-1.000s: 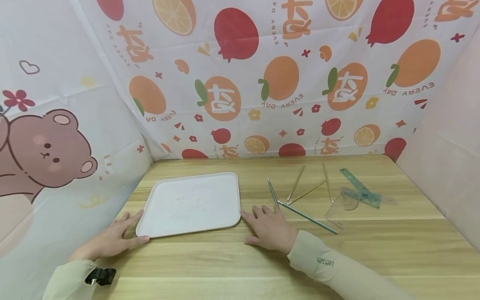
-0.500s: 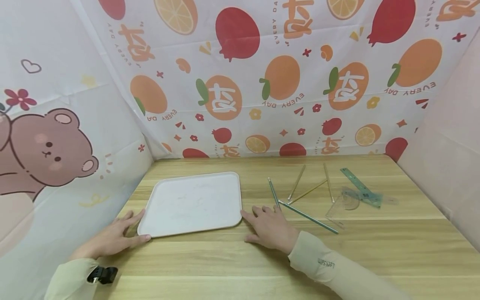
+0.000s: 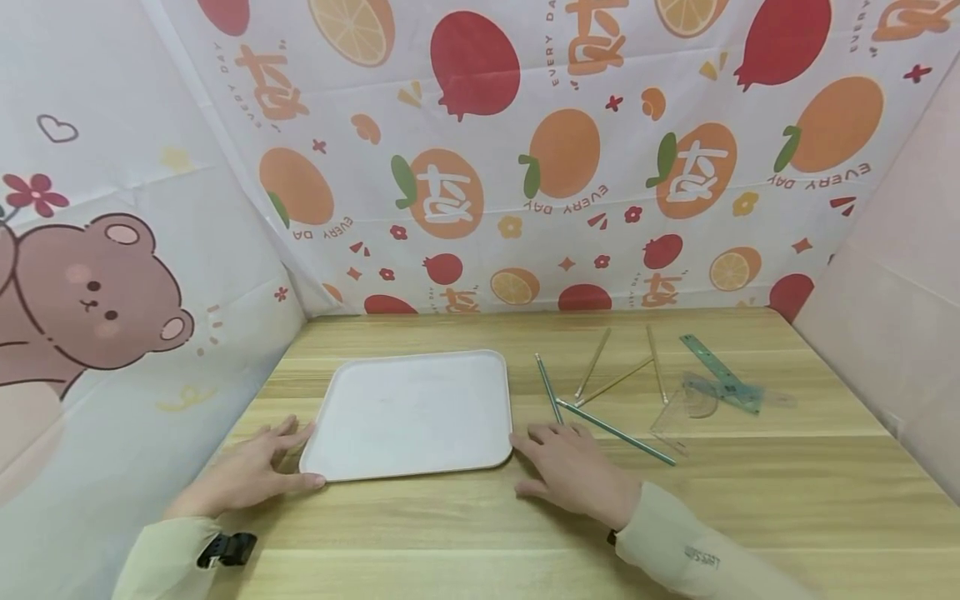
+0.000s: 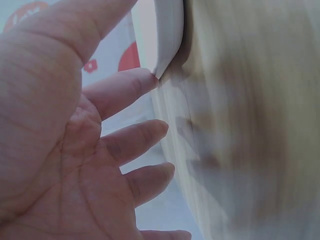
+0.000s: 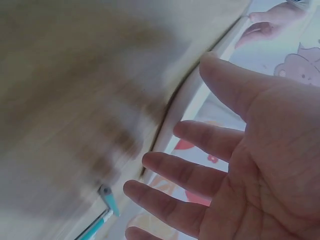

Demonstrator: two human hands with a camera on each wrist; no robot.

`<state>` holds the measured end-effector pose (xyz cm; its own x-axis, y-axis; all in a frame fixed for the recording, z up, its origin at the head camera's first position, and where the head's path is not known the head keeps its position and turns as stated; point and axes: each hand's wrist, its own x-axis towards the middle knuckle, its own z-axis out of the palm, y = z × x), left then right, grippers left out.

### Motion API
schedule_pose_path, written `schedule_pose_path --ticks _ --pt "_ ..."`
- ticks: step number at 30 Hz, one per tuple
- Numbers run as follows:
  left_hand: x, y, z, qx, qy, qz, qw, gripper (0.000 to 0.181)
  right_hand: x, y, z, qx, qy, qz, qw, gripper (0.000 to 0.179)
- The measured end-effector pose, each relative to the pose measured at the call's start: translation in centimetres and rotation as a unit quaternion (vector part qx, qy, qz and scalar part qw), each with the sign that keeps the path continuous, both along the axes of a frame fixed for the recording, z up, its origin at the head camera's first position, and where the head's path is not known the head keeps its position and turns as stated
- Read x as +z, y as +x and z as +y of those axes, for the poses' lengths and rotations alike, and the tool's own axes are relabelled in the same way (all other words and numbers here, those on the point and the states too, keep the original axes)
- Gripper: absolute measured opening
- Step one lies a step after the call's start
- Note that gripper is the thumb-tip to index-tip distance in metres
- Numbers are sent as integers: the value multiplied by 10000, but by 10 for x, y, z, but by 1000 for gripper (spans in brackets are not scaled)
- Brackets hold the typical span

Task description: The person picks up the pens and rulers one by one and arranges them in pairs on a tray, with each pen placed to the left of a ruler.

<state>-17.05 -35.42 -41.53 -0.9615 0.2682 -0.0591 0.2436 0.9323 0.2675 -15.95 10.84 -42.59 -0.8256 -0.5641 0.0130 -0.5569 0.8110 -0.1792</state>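
Note:
A white rectangular tray (image 3: pixel 408 412) lies flat on the wooden table. At its near left corner is my left hand (image 3: pixel 243 475), fingers spread and fairly straight, thumb by the front edge. In the left wrist view a fingertip meets the corner of the tray (image 4: pixel 170 30). My right hand (image 3: pixel 573 471) is at the near right corner, index fingertip against the side. The right wrist view has its fingers extended along the tray's edge (image 5: pixel 182 105). Just beyond the right hand lie two green pencils (image 3: pixel 617 432), their ends close together.
Several yellowish pencils (image 3: pixel 615 382) lie farther back on the right. Beyond them a green ruler (image 3: pixel 708 360) crosses clear drawing pieces, including a protractor (image 3: pixel 702 400) and a see-through set square (image 3: pixel 670 425). Printed cloth (image 3: pixel 480 183) hangs behind the table (image 3: pixel 420 533).
The tray has slid to the right and slightly toward me. Both hands have shifted right along with it, staying at its near corners. Pencils and rulers have stayed put.

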Motion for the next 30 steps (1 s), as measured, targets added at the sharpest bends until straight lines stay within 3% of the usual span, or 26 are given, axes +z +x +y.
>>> schedule_pose_path --ticks 7,21,30 --pt "0 -1 27 -126 127 14 9998 97 1 9 22 -49 -33 82 9999 62" --pt "0 -5 81 -329 200 62 9992 102 3 25 62 -550 -57 184 9983 53" --pt "-2 -7 113 -304 249 37 9992 103 -1 31 87 -702 -25 529 9961 52"
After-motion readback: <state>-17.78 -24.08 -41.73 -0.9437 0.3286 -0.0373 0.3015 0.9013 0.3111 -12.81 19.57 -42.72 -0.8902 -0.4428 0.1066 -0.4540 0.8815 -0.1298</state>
